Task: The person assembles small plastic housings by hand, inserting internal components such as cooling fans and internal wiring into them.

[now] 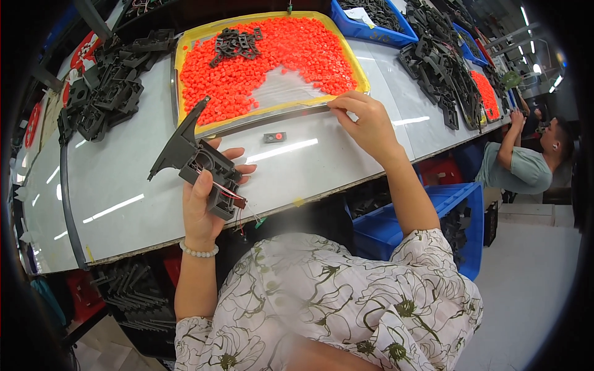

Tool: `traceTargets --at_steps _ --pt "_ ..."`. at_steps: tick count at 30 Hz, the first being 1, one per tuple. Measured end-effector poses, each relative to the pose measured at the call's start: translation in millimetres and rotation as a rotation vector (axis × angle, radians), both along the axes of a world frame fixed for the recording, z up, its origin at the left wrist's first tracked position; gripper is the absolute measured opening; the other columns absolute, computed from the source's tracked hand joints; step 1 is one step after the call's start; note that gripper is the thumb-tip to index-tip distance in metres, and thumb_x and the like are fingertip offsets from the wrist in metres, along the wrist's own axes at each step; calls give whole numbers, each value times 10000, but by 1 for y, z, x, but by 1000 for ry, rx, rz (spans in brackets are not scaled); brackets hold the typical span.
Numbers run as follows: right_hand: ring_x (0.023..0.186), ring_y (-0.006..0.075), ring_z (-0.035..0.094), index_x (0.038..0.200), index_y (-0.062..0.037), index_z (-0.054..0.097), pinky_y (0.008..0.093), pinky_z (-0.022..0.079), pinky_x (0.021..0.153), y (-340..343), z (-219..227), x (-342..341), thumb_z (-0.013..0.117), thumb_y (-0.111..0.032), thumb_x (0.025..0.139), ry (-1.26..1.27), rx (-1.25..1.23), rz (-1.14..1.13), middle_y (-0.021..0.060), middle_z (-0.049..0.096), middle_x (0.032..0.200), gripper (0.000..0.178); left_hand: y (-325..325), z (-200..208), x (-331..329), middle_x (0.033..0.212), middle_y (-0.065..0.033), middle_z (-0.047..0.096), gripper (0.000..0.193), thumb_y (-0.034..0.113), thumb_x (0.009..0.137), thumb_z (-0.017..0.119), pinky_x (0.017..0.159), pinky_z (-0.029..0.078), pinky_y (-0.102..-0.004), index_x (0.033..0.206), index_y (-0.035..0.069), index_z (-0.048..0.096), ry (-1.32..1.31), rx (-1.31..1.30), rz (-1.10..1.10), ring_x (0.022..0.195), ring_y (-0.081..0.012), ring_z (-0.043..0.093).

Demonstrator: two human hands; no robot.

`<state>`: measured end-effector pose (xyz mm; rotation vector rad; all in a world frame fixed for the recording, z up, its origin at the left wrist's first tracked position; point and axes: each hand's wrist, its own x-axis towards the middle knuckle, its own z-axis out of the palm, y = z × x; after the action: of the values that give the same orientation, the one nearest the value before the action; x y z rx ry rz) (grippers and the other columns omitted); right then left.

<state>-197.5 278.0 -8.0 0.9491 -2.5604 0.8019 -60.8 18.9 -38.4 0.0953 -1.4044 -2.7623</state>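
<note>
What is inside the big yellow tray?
The yellow tray holds a heap of small orange plastic pieces and a few black plastic parts on top. A bare clear patch shows the bottom; anything under the heap is hidden.

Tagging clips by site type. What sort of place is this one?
Most likely a factory assembly bench: a tray heaped with small orange plastic parts, piles of identical black moulded parts, and blue parts bins.

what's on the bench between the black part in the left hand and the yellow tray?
Head view: one small dark piece with a red button lies between the black part and the yellow tray; otherwise bare grey bench.
</note>
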Motion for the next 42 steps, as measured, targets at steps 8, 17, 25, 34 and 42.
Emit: traceTargets --at_steps 8,17,25,34,42 --pt "853 250 563 910 0 616 339 481 714 -25 -15 18 587 -46 719 149 230 86 90 578 864 199 0 0 -1 1170 -265 479 673 416 855 546 787 536 -334 1306 -23 309 3 -28 -6 954 -331 605" --pt "839 260 542 872 -16 582 346 464 713 -27 -13 21 610 -62 720 94 174 42 101 537 831 161 -1 1 0 1164 -268 482 680 420 848 555 786 536 -333 1304 -24 313 5 -29 -6 953 -336 605" --pt "816 277 550 820 -15 592 363 456 720 -26 -17 20 611 -68 734 65 85 23 110 544 811 103 1 5 0 1159 -270 484 675 411 842 562 785 536 -328 1294 -29 323 -10 -37 -11 950 -334 607" --pt "736 268 568 780 -6 613 362 472 656 -34 -12 19 618 -40 706 -92 28 76 120 565 762 82 1 5 -1 1165 -266 485 668 410 846 559 798 522 -332 1296 -24 323 -4 -28 -24 962 -328 605" --pt "702 183 568 817 -14 610 277 452 629 -67 -2 17 597 -10 743 -353 -54 322 82 584 792 75 0 5 -1 1167 -263 487 646 403 853 552 791 519 -328 1291 -20 334 0 -34 -23 964 -321 606"
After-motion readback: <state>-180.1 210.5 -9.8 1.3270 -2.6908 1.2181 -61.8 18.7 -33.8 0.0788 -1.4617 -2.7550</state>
